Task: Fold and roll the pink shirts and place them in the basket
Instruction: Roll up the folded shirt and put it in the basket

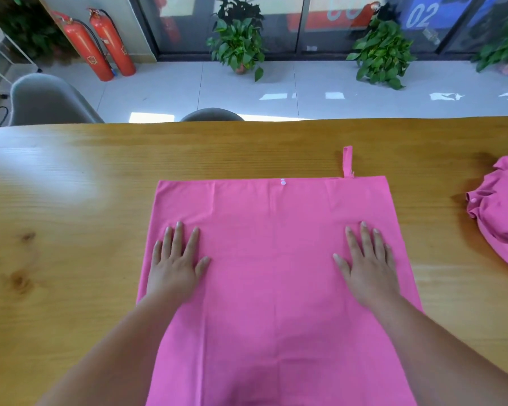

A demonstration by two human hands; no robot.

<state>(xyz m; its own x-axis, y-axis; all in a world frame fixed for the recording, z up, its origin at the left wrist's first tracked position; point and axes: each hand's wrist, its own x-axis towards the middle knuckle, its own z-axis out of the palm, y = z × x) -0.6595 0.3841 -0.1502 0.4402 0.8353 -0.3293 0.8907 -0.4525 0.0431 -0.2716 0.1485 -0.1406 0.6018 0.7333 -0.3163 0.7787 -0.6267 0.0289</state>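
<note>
A pink shirt (272, 259) lies spread flat on the wooden table (71, 200), reaching from mid-table to the near edge. A white button sits at its far hem, and a thin pink strap sticks out past the far right corner. My left hand (176, 262) lies flat on the cloth near its left edge, fingers straight and spread. My right hand (367, 265) lies flat near the right edge the same way. A second pink shirt (502, 212) sits crumpled at the table's right edge, partly cut off. No basket is in view.
Beyond the table's far edge stand a grey chair (47, 101) at the left and a dark chair back (211, 115) at the middle. Two red fire extinguishers (100, 45) and potted plants (241, 39) line the glass wall across the tiled floor.
</note>
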